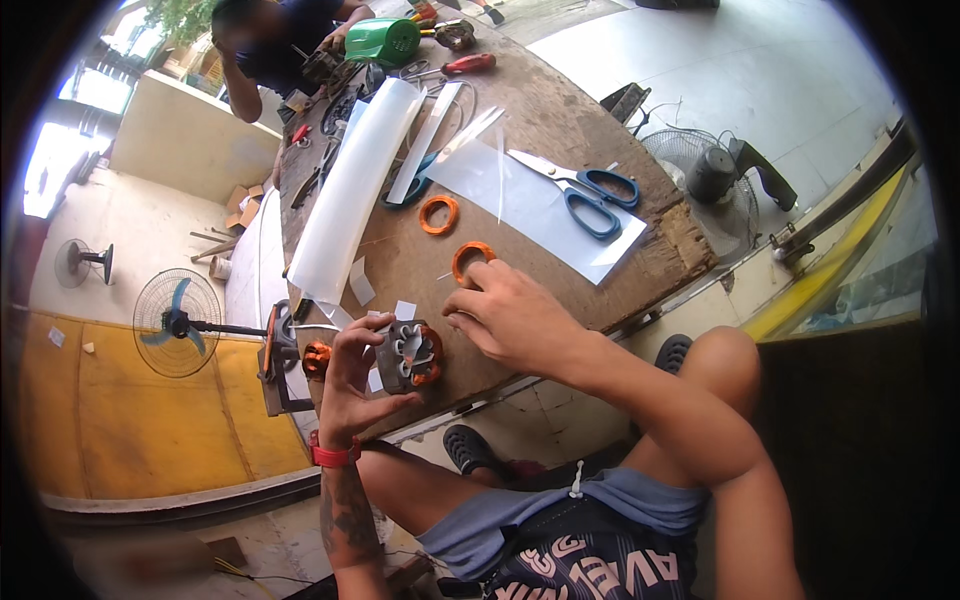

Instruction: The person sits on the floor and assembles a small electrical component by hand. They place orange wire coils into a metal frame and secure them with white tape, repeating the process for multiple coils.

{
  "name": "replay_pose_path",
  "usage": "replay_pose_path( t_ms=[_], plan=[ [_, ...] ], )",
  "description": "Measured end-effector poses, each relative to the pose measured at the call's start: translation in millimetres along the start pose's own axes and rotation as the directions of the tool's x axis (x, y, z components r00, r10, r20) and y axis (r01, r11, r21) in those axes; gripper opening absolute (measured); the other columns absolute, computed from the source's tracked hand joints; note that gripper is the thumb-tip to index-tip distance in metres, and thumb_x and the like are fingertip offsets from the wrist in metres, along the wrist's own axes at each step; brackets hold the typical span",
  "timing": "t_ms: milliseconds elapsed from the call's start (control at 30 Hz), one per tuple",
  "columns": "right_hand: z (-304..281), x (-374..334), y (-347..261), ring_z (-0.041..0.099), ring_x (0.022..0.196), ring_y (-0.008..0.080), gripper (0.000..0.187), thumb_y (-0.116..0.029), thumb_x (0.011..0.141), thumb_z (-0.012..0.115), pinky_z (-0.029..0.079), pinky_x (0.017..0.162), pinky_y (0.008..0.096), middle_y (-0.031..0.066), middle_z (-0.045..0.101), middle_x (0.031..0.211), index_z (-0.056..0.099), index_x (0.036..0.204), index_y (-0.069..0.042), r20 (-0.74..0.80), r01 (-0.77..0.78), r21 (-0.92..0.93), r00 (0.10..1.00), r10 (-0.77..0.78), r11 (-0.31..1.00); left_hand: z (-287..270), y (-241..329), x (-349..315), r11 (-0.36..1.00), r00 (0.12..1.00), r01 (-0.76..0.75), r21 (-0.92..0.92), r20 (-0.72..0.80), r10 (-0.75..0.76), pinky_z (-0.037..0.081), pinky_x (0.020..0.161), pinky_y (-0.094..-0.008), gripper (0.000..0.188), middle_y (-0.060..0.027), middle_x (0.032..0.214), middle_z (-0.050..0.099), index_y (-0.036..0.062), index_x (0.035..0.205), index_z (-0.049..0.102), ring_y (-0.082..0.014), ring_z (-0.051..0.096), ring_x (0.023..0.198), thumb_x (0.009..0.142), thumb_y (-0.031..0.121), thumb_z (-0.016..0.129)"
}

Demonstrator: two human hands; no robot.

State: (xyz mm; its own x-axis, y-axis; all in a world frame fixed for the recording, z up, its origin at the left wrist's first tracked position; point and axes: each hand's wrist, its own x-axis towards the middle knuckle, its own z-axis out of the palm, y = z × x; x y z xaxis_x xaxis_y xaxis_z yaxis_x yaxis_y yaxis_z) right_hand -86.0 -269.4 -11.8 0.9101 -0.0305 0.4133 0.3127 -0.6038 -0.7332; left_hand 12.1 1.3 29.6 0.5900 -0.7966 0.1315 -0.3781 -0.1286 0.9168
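My left hand [352, 385] grips a grey metal motor stator [397, 358] by its side, thumb below and fingers above. Orange windings show at the stator's right, and pale liners stand in its central opening. My right hand [520, 318] is bent over an orange wire coil [472, 255]; the fingertips hide the ring's lower edge and seem to pinch it. A second orange coil [438, 215] lies flat just beyond. To the left of my left hand sits a small orange-wound part [316, 358]. White paper pieces [362, 282] lie around the stator.
Blue-handled scissors [592, 200] rest on a white sheet [540, 205] at the right. A translucent plastic roll [355, 190] crosses the wooden table [660, 240]. Farther off are a red screwdriver [468, 64], a green housing [382, 41] and a person [275, 50]. Fans [180, 322] stand around.
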Motion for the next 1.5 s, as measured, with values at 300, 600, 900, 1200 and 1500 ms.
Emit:
replay_pose_path(
  t_ms=[300,600,900,1200,1500],
  plan=[
    [7.0,14.6,13.3,0.056,0.114,0.0329,0.020,-0.020,0.097,0.070,0.048,0.101,0.0445,0.0141,0.061,0.114,0.077,0.111,-0.007,-0.030,0.021,-0.073,0.999,-0.023,0.997,8.9,4.1,10.3,0.998,0.996,0.056,-0.038,-0.062,-0.058,0.042,0.122,-0.0478,0.088,-0.0132,0.151,0.051,0.0085,0.139,0.050,-0.0278,0.051,0.144,0.066,0.006,0.100],
    [-36.0,2.2,1.7,0.061,0.109,0.0310,0.024,-0.019,0.095,0.074,0.047,0.098,0.0426,0.0118,0.065,0.111,0.074,0.117,-0.008,0.038,-0.003,-0.206,0.999,0.011,0.979,-15.1,12.3,-60.9,0.911,0.859,0.339,0.236,-0.473,-0.197,0.045,0.111,-0.0438,0.058,-0.0146,0.148,0.056,0.0062,0.146,0.058,-0.0267,0.056,0.127,0.095,0.024,0.078],
    [-39.3,-0.9,-18.7,0.062,0.106,0.0303,0.024,-0.019,0.095,0.075,0.047,0.096,0.0422,0.0110,0.065,0.106,0.073,0.116,-0.010,-0.018,0.063,-0.217,0.997,-0.069,0.974,49.3,12.9,-95.6,0.463,0.967,0.242,0.852,-0.254,-0.037,0.041,0.110,-0.0465,0.071,-0.0105,0.141,0.061,0.0139,0.143,0.062,-0.0338,0.055,0.126,0.082,0.041,0.088],
    [-21.7,-8.5,-55.2,0.068,0.099,0.0268,0.020,-0.017,0.097,0.076,0.055,0.087,0.0383,0.0120,0.069,0.103,0.074,0.112,-0.005,0.022,0.069,0.322,0.997,-0.081,0.944,68.9,40.6,-83.9,0.962,0.701,0.011,-0.273,-0.684,-0.202,0.057,0.076,-0.0285,0.024,-0.0079,0.101,0.074,0.0026,0.126,0.065,-0.0152,0.070,0.089,0.102,0.002,0.069],
    [-13.6,-21.6,-52.5,0.072,0.103,0.0126,0.025,-0.006,0.100,0.073,0.060,0.088,0.0287,0.0082,0.073,0.118,0.071,0.125,-0.003,0.241,-0.348,0.673,0.938,0.251,0.653,105.2,53.8,-22.2,0.959,0.849,0.074,-0.275,-0.487,-0.206,0.057,0.085,-0.0244,0.035,-0.0088,0.107,0.075,0.0009,0.138,0.062,-0.0104,0.070,0.097,0.103,0.004,0.070]
  ],
)
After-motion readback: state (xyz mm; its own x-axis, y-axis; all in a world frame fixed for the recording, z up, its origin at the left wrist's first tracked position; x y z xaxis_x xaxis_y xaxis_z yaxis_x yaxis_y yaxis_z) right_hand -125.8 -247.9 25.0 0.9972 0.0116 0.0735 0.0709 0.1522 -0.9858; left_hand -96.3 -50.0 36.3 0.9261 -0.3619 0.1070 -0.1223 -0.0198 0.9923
